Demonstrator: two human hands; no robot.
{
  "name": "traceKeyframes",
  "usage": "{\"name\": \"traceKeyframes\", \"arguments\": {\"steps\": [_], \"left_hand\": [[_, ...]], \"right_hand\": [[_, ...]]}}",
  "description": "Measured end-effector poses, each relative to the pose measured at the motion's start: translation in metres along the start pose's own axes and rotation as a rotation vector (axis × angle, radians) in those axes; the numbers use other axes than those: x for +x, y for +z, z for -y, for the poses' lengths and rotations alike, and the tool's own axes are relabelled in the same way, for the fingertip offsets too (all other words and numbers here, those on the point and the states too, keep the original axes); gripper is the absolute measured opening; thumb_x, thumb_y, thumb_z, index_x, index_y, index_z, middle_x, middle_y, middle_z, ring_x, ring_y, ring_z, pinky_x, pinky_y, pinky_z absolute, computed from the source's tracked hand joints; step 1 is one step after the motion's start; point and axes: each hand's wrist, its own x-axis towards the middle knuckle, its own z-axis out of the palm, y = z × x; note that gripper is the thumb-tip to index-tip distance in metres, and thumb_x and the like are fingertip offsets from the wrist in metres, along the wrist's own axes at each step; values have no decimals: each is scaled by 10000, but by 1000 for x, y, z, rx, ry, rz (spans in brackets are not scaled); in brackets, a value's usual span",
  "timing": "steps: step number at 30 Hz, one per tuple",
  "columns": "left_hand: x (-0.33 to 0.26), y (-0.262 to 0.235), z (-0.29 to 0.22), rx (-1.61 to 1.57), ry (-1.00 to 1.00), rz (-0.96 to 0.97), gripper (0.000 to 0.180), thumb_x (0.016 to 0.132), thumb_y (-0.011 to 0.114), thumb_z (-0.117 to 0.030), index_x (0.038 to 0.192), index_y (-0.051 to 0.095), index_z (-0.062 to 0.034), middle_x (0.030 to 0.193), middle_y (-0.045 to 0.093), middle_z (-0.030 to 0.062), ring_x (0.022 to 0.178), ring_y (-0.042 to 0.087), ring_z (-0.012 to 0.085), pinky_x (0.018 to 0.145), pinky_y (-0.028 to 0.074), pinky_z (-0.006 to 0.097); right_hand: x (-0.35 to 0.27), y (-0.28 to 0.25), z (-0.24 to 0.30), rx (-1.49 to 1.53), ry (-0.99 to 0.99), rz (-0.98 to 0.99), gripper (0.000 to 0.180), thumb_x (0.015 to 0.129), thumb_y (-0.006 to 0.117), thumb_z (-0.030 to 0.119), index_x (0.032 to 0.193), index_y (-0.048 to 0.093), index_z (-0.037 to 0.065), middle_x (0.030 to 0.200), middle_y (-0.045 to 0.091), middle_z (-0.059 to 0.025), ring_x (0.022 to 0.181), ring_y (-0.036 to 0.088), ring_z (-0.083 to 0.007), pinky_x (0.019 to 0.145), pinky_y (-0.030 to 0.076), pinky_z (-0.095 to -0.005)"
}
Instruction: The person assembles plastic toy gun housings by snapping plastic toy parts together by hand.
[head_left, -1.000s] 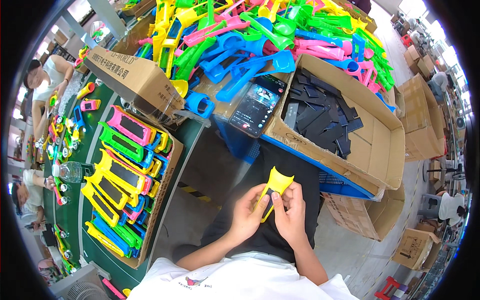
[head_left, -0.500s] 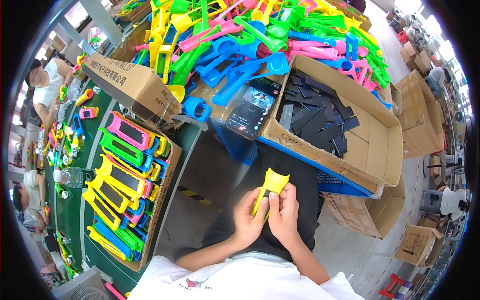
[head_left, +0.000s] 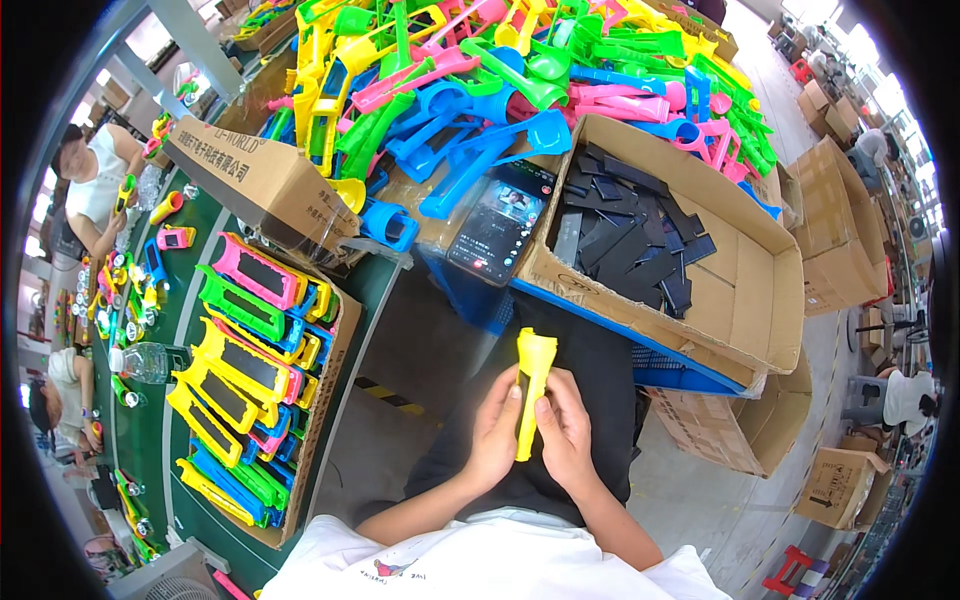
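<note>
Both my hands hold one yellow plastic toy part (head_left: pixel 531 385) upright over my lap. My left hand (head_left: pixel 496 432) grips its lower left side and my right hand (head_left: pixel 565 432) presses its right edge with the fingers. The part shows its narrow side, with a rounded top. Right in front of my knees stands an open cardboard box (head_left: pixel 745 290) of black flat strips (head_left: pixel 630 235). A phone (head_left: pixel 500 222) with a lit screen lies on the flap to the left of it.
A big heap of coloured plastic toy parts (head_left: pixel 520 80) fills the far side. At my left a cardboard tray (head_left: pixel 330 370) holds several finished coloured pieces in rows. Other people work along the green table (head_left: pixel 150 420) at far left. Cardboard boxes (head_left: pixel 840 230) stand at right.
The yellow part has turned in my hands, from showing its wide forked face to showing its narrow edge. Both hands stay on it over my lap.
</note>
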Motion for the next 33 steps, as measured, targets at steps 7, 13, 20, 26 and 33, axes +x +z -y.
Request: {"name": "traceKeyframes", "arguments": {"steps": [7,13,20,26,33], "left_hand": [[0,-7,-7,-145,40,141,660,1083,516,-415,1581,323,-28,1267,555,61,1097,539,121,969,434,271],[7,-8,-10,-216,41,153,615,1078,537,-371,1556,361,-25,949,501,-9,824,446,59,740,386,201],[10,-17,2,-106,-44,15,428,1115,441,-295,1455,465,-37,1058,577,4,945,530,76,867,436,232],[8,-16,14,-215,-18,79,355,1101,493,-160,1430,474,-27,1148,615,16,1016,578,69,900,468,230],[9,-16,14,-148,25,15,347,1109,496,-197,1404,491,-15,1151,623,29,974,594,70,853,490,230]], "right_hand": [[-3,6,-7,-91,-43,52,327,979,645,107,1295,657,23,1396,508,-193,1269,520,-362,1078,412,-425],[-8,13,3,70,2,-148,359,897,735,61,1246,662,19,1286,572,-175,1142,606,-286,961,488,-343],[-3,6,3,-157,-18,-75,310,875,761,-3,1165,652,1,1007,635,-61,912,607,-141,787,483,-269],[3,6,4,258,230,-9,316,941,708,-28,1229,580,-9,995,635,-26,895,605,-79,827,537,-249],[5,8,-3,156,163,-40,267,999,663,33,1246,583,-29,1029,657,-46,900,625,-92,796,547,-253]]}}
